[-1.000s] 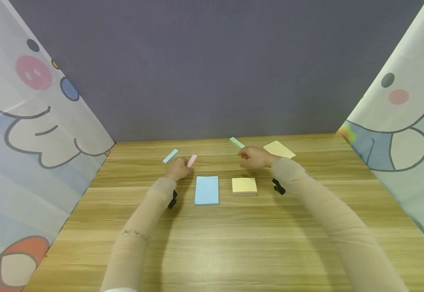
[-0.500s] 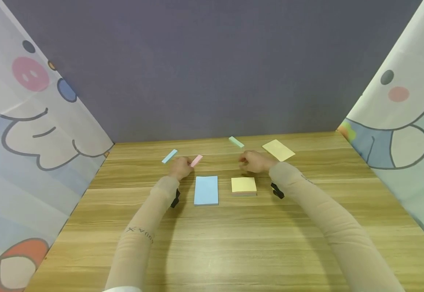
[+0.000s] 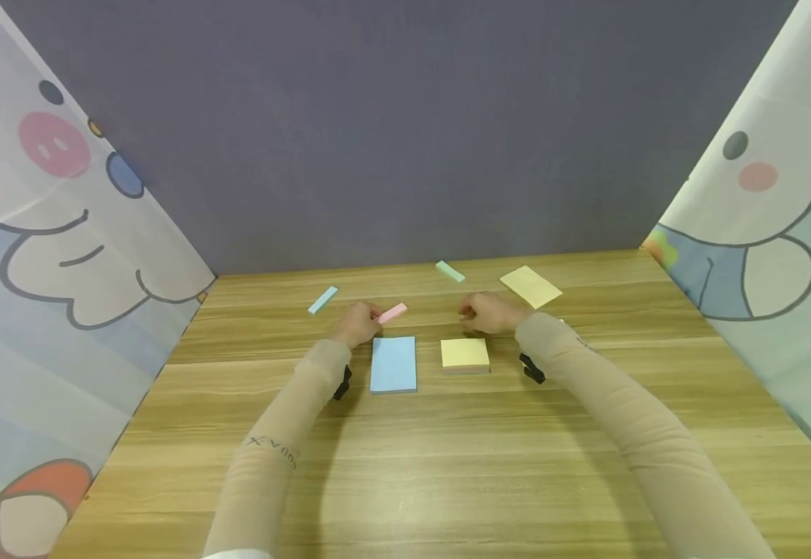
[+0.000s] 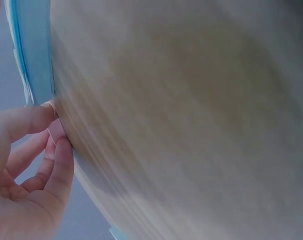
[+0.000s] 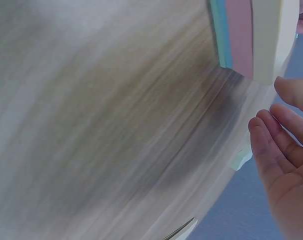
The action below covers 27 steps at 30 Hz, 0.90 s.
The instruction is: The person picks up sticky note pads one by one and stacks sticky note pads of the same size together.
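Observation:
My left hand pinches a slim pink sticky-note strip pad between thumb and fingertips, just beyond a blue sticky-note pad. Up close in the left wrist view, the fingers nearly cover the pink pad. My right hand holds nothing; its fingers are loosely bent above the table, behind a thick sticky-note pad with a yellow top. In the right wrist view, this thick pad shows green, blue, pink and yellow layers near the thumb.
A narrow blue strip pad lies at the back left, and a green strip pad near the back wall. A larger yellow pad lies at the back right. Cartoon-printed sheets flank the wooden table.
My left hand has moved right with the pink pad, which has turned from steep to flatter. The right hand has drawn back slightly from beside the green pad.

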Each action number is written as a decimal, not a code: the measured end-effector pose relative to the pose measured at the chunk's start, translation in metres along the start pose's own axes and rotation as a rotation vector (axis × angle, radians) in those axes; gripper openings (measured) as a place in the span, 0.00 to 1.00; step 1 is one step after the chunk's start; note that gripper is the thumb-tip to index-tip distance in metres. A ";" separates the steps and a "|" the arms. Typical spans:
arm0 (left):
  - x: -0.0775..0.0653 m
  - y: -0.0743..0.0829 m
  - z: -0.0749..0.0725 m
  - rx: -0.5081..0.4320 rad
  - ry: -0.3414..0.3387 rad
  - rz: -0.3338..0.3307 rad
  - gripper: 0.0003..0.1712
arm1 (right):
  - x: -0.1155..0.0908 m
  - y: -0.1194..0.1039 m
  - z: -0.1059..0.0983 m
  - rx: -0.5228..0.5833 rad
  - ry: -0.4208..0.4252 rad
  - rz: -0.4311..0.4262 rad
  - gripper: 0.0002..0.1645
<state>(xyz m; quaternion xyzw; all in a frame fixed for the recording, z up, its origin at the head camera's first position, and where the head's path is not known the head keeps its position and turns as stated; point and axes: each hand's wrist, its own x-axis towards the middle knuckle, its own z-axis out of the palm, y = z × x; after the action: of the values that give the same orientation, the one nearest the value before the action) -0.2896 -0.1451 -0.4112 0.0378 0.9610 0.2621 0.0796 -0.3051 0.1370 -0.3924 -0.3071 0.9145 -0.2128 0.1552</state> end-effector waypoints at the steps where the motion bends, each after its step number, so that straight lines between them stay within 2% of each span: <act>1: 0.001 -0.001 0.001 -0.012 0.002 -0.003 0.19 | 0.001 0.000 0.001 0.000 -0.002 -0.001 0.22; 4: 0.000 -0.001 0.002 -0.007 0.033 0.008 0.19 | 0.003 0.000 0.002 -0.002 -0.005 -0.013 0.22; 8: -0.001 -0.002 0.003 0.001 0.039 0.004 0.20 | 0.007 -0.001 0.002 0.002 -0.003 -0.020 0.22; 15: -0.002 0.003 0.002 -0.006 0.013 0.009 0.19 | 0.018 -0.009 -0.001 -0.012 0.010 -0.048 0.22; 20: -0.001 0.007 0.002 0.003 -0.004 0.046 0.19 | 0.026 -0.016 0.000 -0.041 0.002 -0.070 0.21; 27: 0.001 0.012 0.002 -0.013 -0.071 0.066 0.18 | 0.034 -0.020 -0.002 -0.056 -0.010 -0.071 0.21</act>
<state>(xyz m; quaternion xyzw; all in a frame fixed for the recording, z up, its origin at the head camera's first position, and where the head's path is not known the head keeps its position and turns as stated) -0.2899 -0.1338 -0.4066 0.0784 0.9541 0.2693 0.1053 -0.3216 0.1020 -0.3864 -0.3448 0.9078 -0.1908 0.1432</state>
